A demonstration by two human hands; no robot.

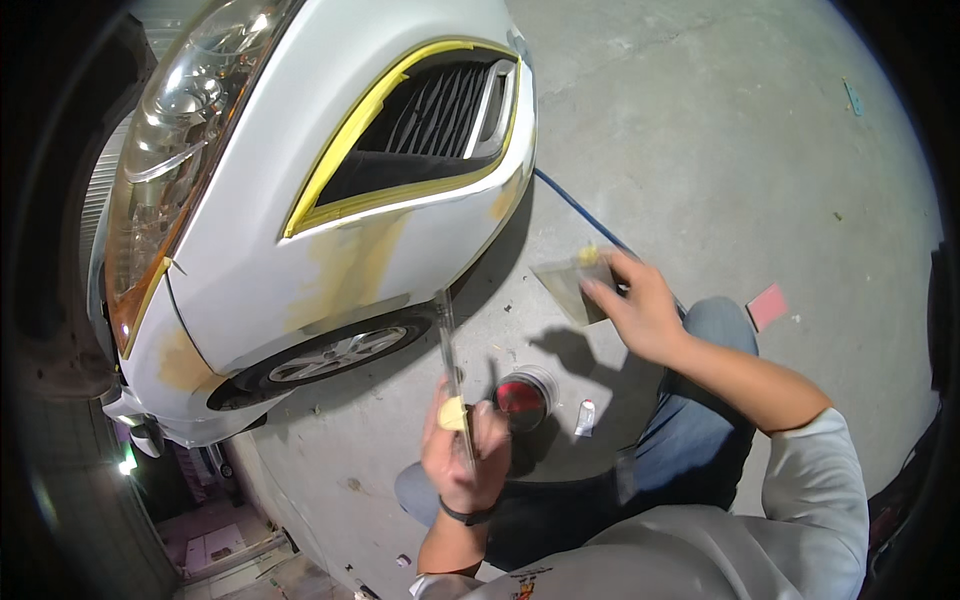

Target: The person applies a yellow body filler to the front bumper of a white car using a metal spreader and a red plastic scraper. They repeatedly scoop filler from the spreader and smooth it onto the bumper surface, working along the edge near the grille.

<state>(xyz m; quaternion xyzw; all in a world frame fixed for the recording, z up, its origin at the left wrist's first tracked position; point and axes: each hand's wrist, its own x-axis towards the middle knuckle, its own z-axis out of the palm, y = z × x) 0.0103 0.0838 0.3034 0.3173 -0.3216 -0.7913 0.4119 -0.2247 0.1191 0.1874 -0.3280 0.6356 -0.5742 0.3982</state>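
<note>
My left hand (465, 460) grips a thin flat board (447, 340), tilted nearly edge-on, with a pale yellow dab of paste (451, 413) on it. My right hand (640, 310) holds a flat spreader (565, 285) with yellow paste at its top; both are motion-blurred. In front of me is a white car bumper (260, 260) with yellowish filler patches (340, 270), yellow masking tape (350, 135) around a dark grille opening (420, 115) and a wheel (340, 355) below. A red-topped can (523, 398) and a small white tube (586, 418) stand or lie on the floor between my hands.
A blue hose (580, 208) runs over the concrete floor (720, 160) from under the bumper toward my right knee (720, 330). A pink square pad (768, 306) lies to the right, a small teal item (853, 96) farther off. The headlight (185, 120) is at upper left.
</note>
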